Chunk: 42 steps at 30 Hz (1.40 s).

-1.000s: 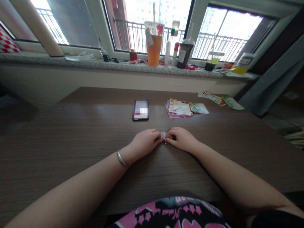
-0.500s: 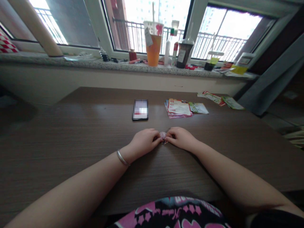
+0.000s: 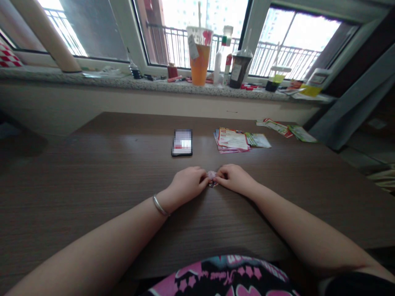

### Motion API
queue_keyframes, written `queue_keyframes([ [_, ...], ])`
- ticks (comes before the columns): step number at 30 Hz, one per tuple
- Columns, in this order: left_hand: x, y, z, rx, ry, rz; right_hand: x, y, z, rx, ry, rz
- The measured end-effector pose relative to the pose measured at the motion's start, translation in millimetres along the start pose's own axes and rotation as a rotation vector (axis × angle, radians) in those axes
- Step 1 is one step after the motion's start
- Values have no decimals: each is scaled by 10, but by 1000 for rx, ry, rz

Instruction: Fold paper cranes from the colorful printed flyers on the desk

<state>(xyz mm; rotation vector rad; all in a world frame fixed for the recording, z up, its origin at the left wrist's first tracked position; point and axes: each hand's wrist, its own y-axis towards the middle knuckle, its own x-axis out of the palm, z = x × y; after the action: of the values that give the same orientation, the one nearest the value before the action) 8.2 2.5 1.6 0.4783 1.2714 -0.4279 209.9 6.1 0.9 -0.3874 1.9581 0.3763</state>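
Observation:
My left hand (image 3: 185, 183) and my right hand (image 3: 235, 179) rest on the dark wooden table (image 3: 92, 176), fingertips meeting at the middle. Between them they pinch a small pinkish folded piece of paper (image 3: 211, 176), which lies low on the tabletop. Both hands have their fingers curled in on it. A silver bangle (image 3: 160, 206) circles my left wrist. Most of the paper is hidden by my fingers.
A phone (image 3: 182, 142) lies beyond my hands, with a stack of printed leaflets (image 3: 233, 140) to its right and more leaflets (image 3: 285, 129) near the far right corner. The window sill (image 3: 123, 83) holds an orange drink cup (image 3: 200, 56), a dark drink cup (image 3: 240, 68), bottles and small items.
Both hands stay pinched on the small paper and have shifted only very slightly; nothing else on the table has moved.

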Motion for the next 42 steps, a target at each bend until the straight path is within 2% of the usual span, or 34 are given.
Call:
queue_keyframes([
  [6,-7,4,51,-18,51,-5,-7,7,-21,88,0,-18],
  [18,0,27,44,-1,63,0,-44,-2,-106,125,-131,-18],
  [25,7,33,25,20,48,5,-65,0,-112,95,-156,-39],
  [30,-10,26,-15,74,27,-1,-71,-6,-132,80,-175,-48],
  [36,-12,-3,-87,239,-37,22,-79,-10,-67,68,-172,-28],
  [42,-1,-27,-98,339,77,60,-45,-15,32,-101,-118,38],
])
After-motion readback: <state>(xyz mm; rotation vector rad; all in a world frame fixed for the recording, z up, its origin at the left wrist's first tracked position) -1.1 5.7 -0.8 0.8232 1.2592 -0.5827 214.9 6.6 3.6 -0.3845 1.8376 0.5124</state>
